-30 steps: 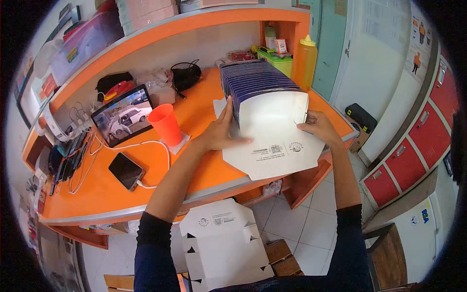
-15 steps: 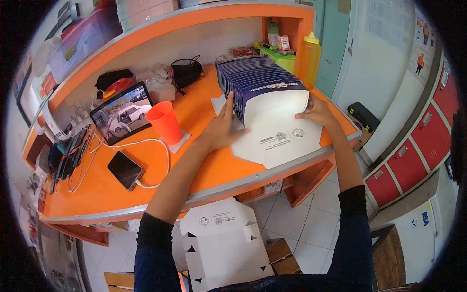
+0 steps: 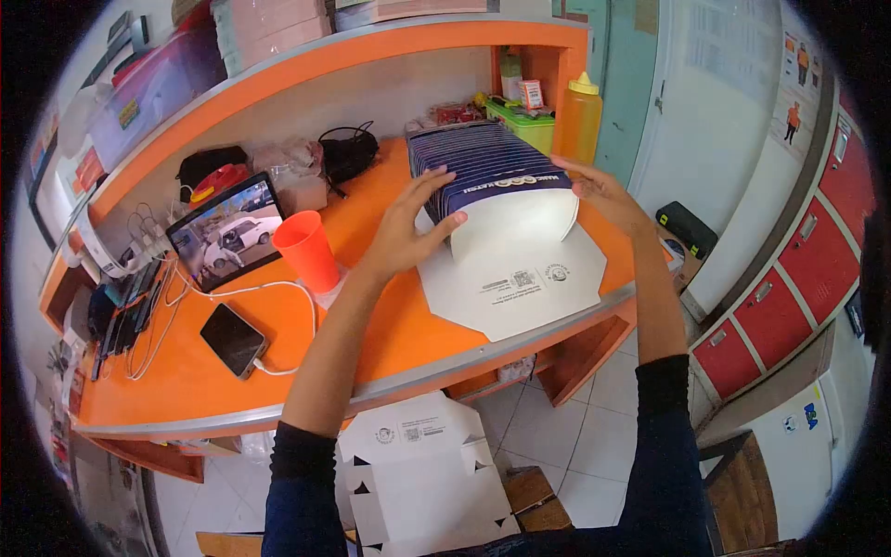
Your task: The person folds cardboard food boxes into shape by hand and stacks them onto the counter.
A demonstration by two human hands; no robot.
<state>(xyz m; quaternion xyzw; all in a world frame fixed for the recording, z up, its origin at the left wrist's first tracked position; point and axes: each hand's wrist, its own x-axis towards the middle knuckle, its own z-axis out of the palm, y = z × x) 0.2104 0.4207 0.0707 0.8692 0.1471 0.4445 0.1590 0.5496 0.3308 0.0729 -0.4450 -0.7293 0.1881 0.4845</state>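
Orange desk (image 3: 399, 334) before me. Stack of dark blue cartons (image 3: 492, 158) on its right part, white flap toward me. Flat white carton (image 3: 418, 473) below the edge. Tablet (image 3: 227, 232) at left. My left hand (image 3: 413, 227): thumb spread from fingers, at stack's left front. My right hand (image 3: 608, 200): likewise spread, right front corner. Contact unclear. Red cup (image 3: 306, 251), phone (image 3: 232, 341) further left.

- only one cam here, worn on the head, so you're basically looking out from the wearer's spot
- aimed forward and down over the orange desk (image 3: 408, 336), with the left hand (image 3: 413, 227) and right hand (image 3: 610, 198) pretty close, around mid-frame
- sleeves (image 3: 302, 497) come in from the bottom
- super wide fisheye, dark corners, catches red lockers (image 3: 815, 252) far right and tiled floor (image 3: 603, 436) below
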